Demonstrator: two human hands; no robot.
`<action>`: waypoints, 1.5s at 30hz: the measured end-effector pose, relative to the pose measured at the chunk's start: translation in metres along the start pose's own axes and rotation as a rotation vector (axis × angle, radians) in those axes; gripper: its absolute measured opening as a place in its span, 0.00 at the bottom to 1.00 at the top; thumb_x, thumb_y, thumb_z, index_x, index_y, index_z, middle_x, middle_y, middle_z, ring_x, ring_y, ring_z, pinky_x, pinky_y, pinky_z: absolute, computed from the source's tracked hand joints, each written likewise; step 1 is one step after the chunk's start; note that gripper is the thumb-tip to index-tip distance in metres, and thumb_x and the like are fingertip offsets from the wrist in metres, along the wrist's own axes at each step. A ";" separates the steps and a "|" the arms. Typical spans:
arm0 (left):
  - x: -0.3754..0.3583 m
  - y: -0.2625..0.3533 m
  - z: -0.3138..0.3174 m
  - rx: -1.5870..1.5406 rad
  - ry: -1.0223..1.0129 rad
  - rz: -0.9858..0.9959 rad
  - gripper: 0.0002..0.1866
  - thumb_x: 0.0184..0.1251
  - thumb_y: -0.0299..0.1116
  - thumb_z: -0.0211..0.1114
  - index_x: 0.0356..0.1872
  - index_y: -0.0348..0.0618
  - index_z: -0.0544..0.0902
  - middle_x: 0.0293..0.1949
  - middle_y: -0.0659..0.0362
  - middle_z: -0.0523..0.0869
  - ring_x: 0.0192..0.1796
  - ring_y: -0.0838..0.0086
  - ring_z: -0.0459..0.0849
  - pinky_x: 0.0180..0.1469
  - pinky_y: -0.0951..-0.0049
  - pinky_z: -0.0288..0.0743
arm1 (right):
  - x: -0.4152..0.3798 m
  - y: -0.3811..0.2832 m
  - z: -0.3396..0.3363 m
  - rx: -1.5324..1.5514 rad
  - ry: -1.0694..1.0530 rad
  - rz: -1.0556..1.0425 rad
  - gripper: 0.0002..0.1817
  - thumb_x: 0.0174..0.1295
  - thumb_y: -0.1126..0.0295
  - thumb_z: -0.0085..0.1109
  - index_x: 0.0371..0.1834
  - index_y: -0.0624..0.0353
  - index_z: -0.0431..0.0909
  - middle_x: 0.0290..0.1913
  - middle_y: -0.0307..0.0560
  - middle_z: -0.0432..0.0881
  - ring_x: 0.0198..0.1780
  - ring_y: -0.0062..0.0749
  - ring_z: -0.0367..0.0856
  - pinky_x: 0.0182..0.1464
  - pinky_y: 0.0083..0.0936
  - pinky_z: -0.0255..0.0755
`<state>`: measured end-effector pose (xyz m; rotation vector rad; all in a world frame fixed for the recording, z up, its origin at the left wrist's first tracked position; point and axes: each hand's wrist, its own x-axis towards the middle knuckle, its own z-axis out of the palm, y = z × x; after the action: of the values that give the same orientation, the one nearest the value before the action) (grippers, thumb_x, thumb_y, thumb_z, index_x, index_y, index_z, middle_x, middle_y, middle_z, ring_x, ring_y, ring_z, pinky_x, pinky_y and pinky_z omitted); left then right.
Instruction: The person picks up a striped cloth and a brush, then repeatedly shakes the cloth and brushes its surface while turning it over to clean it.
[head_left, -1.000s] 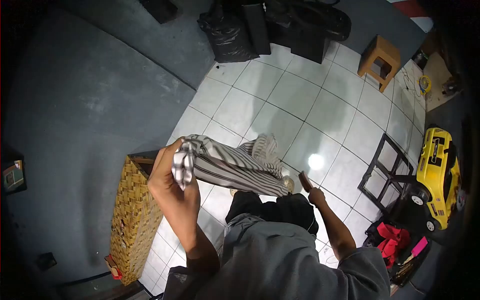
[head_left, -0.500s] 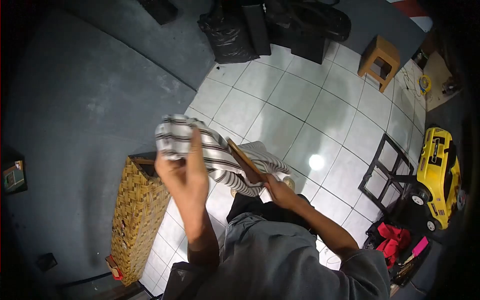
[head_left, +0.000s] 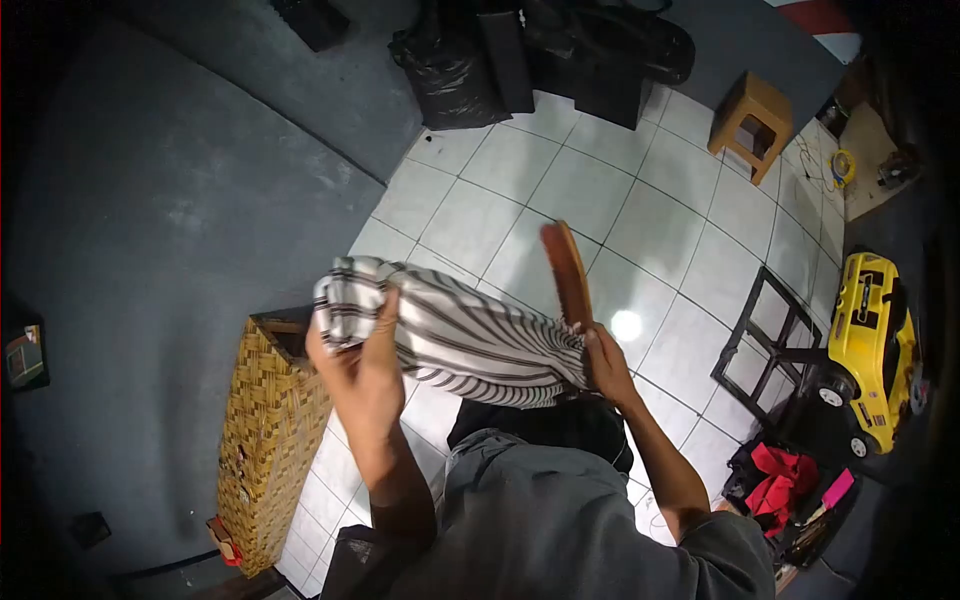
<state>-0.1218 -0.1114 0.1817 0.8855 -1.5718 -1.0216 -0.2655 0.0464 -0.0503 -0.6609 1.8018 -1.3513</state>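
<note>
A white cloth with dark stripes (head_left: 470, 330) is stretched between my two hands above the tiled floor. My left hand (head_left: 365, 375) grips its bunched left end, thumb on top. At the cloth's right end, my right hand (head_left: 608, 365) is closed round the lower end of a wooden brush (head_left: 572, 275) with reddish-brown bristles. The brush points up and away from me, and its bristles face left. The cloth's right end gathers against my right hand; whether the fingers also pinch it is hard to see.
A woven basket (head_left: 265, 440) stands at the lower left. Black bags (head_left: 455, 85) and a wooden stool (head_left: 752, 125) are at the far side. On the right are a black frame (head_left: 765, 345), a yellow toy car (head_left: 868, 350) and red cloth (head_left: 780, 485).
The brush has swung upright, off the cloth, as my right hand moved right. The cloth is now stretched out straighter toward my right hand. My left hand stays at its end.
</note>
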 end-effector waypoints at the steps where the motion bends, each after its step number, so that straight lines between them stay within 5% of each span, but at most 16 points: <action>1: 0.000 -0.002 0.002 0.044 -0.090 0.040 0.05 0.58 0.22 0.62 0.35 0.37 0.78 0.32 0.62 0.82 0.34 0.82 0.77 0.37 0.82 0.69 | -0.008 -0.029 0.003 0.114 -0.092 -0.029 0.18 0.67 0.63 0.37 0.50 0.67 0.67 0.29 0.56 0.76 0.33 0.41 0.78 0.37 0.31 0.68; 4: 0.000 0.002 0.019 0.020 -0.121 0.018 0.04 0.56 0.20 0.62 0.32 0.35 0.76 0.27 0.64 0.78 0.30 0.85 0.72 0.34 0.84 0.65 | -0.037 -0.089 0.006 0.017 -0.383 -0.317 0.17 0.66 0.66 0.38 0.53 0.65 0.64 0.27 0.54 0.74 0.31 0.39 0.76 0.35 0.29 0.68; 7: -0.002 0.018 0.025 0.053 0.023 0.005 0.05 0.58 0.23 0.61 0.35 0.35 0.77 0.30 0.62 0.80 0.32 0.82 0.74 0.36 0.82 0.67 | -0.027 -0.048 0.034 -0.119 -0.224 -0.389 0.15 0.64 0.68 0.42 0.50 0.64 0.62 0.25 0.60 0.75 0.28 0.53 0.77 0.31 0.39 0.69; 12: 0.003 0.032 0.002 -0.190 0.227 -0.027 0.08 0.63 0.32 0.59 0.38 0.39 0.79 0.34 0.58 0.82 0.34 0.77 0.78 0.39 0.77 0.71 | -0.003 0.140 0.017 -0.936 -0.372 0.151 0.19 0.63 0.63 0.39 0.54 0.62 0.60 0.32 0.65 0.78 0.34 0.55 0.80 0.34 0.47 0.72; 17: 0.001 0.043 -0.014 -0.312 0.399 0.034 0.08 0.62 0.32 0.60 0.38 0.40 0.78 0.33 0.58 0.82 0.34 0.77 0.81 0.36 0.77 0.77 | -0.004 0.215 -0.025 -0.991 -0.485 0.378 0.17 0.61 0.63 0.43 0.34 0.68 0.75 0.33 0.64 0.80 0.38 0.49 0.81 0.38 0.43 0.74; 19: 0.007 0.034 -0.023 -0.220 0.312 0.000 0.08 0.61 0.32 0.61 0.39 0.40 0.78 0.33 0.59 0.82 0.33 0.78 0.81 0.36 0.77 0.77 | 0.001 0.194 -0.020 -0.778 -0.218 0.384 0.21 0.64 0.59 0.39 0.33 0.69 0.74 0.31 0.65 0.79 0.37 0.49 0.81 0.37 0.43 0.73; 21: 0.008 0.026 -0.012 -0.152 0.277 -0.122 0.10 0.63 0.32 0.58 0.40 0.37 0.78 0.28 0.58 0.81 0.27 0.77 0.80 0.30 0.79 0.76 | 0.003 0.143 -0.002 -0.504 0.140 0.058 0.22 0.67 0.55 0.36 0.35 0.66 0.72 0.25 0.61 0.78 0.30 0.45 0.80 0.31 0.38 0.70; 23: 0.007 0.025 0.004 -0.404 0.037 -0.152 0.13 0.66 0.26 0.51 0.50 0.35 0.74 0.33 0.56 0.80 0.31 0.78 0.80 0.32 0.80 0.76 | -0.007 0.034 0.012 -0.078 0.113 -0.086 0.19 0.68 0.56 0.37 0.38 0.63 0.69 0.19 0.39 0.66 0.20 0.20 0.65 0.24 0.22 0.63; 24: 0.008 0.022 0.007 -0.498 -0.037 -0.217 0.15 0.67 0.24 0.48 0.54 0.35 0.71 0.35 0.56 0.79 0.33 0.78 0.80 0.34 0.79 0.76 | -0.013 -0.004 0.020 0.054 0.082 -0.245 0.18 0.68 0.57 0.37 0.43 0.63 0.68 0.20 0.38 0.67 0.21 0.21 0.65 0.24 0.21 0.62; 25: 0.007 0.017 0.009 -0.595 -0.111 -0.282 0.17 0.67 0.22 0.46 0.57 0.35 0.68 0.37 0.55 0.79 0.35 0.77 0.79 0.35 0.79 0.76 | -0.027 -0.048 0.014 0.119 -0.126 -0.093 0.17 0.69 0.60 0.36 0.47 0.63 0.66 0.22 0.40 0.69 0.23 0.21 0.67 0.25 0.23 0.63; 27: 0.008 0.013 0.006 -0.532 -0.163 -0.302 0.15 0.67 0.21 0.46 0.53 0.35 0.70 0.39 0.54 0.78 0.38 0.75 0.79 0.37 0.76 0.77 | -0.035 -0.067 0.020 0.043 -0.256 -0.395 0.15 0.67 0.65 0.36 0.50 0.63 0.64 0.28 0.56 0.77 0.31 0.47 0.77 0.33 0.34 0.68; 32: 0.012 0.032 -0.005 -0.668 0.000 -0.174 0.11 0.65 0.20 0.47 0.47 0.37 0.70 0.40 0.54 0.76 0.39 0.73 0.78 0.40 0.75 0.75 | -0.010 0.046 0.036 -0.366 -0.318 -0.168 0.16 0.66 0.64 0.38 0.51 0.63 0.61 0.27 0.65 0.77 0.31 0.61 0.76 0.31 0.47 0.68; 36: 0.018 0.028 -0.021 -0.625 0.070 -0.097 0.12 0.66 0.20 0.46 0.48 0.33 0.70 0.41 0.51 0.77 0.42 0.69 0.79 0.44 0.71 0.77 | -0.012 0.163 -0.006 -0.898 -0.381 0.344 0.19 0.63 0.60 0.39 0.40 0.68 0.71 0.33 0.65 0.79 0.37 0.57 0.79 0.38 0.47 0.72; 39: 0.018 0.020 -0.012 -0.531 0.044 -0.143 0.12 0.65 0.19 0.46 0.48 0.28 0.71 0.43 0.49 0.77 0.42 0.69 0.80 0.47 0.70 0.78 | -0.019 0.197 -0.025 -1.011 -0.261 0.239 0.13 0.57 0.65 0.48 0.34 0.65 0.76 0.29 0.58 0.81 0.35 0.52 0.81 0.36 0.42 0.74; 43: 0.018 0.006 0.003 -0.371 -0.080 -0.245 0.14 0.65 0.20 0.47 0.50 0.33 0.73 0.34 0.61 0.76 0.36 0.80 0.77 0.42 0.77 0.75 | -0.031 0.093 -0.055 -1.410 -0.413 -0.117 0.07 0.54 0.69 0.51 0.30 0.60 0.76 0.25 0.49 0.81 0.28 0.42 0.81 0.36 0.35 0.73; 45: 0.019 -0.001 0.005 -0.320 -0.147 -0.246 0.14 0.65 0.20 0.46 0.50 0.29 0.72 0.44 0.53 0.77 0.41 0.72 0.79 0.47 0.69 0.77 | -0.026 0.028 -0.062 -1.408 -0.588 -0.272 0.10 0.53 0.67 0.54 0.34 0.60 0.78 0.25 0.48 0.81 0.28 0.41 0.80 0.35 0.34 0.72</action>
<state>-0.1308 -0.1282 0.1865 0.8069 -1.3867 -1.4963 -0.3008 0.1091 -0.0620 -1.8095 1.9455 0.2533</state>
